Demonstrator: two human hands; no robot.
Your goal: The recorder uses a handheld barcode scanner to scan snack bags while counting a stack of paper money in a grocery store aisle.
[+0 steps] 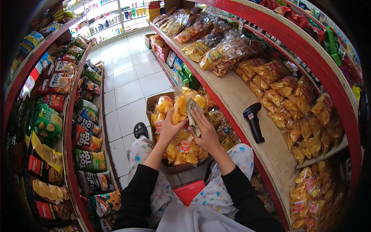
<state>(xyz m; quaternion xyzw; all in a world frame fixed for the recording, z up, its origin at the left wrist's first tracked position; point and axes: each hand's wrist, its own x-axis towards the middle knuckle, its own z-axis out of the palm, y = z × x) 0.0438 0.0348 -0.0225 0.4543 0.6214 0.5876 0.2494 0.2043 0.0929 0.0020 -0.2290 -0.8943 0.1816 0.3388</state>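
My left hand (171, 127) grips a clear plastic bag of yellow chips (181, 105) by its near left side. Against the right side of that bag, my right hand (205, 130) presses a folded grey-green cloth (193, 114), its fingers lying flat over it. Both hands are above an open cardboard box (174, 169) between my knees. More bags of yellow chips (185, 146) with red-and-white labels fill the box, under and around the held bag.
A black handheld barcode scanner (254, 121) lies on the wooden shelf (232, 95) to the right, beside heaped chip bags (289, 98). Snack packets (88, 139) line the left shelves. A red plastic stool (189, 191) is beneath me. White floor tiles (127, 78) run along the aisle.
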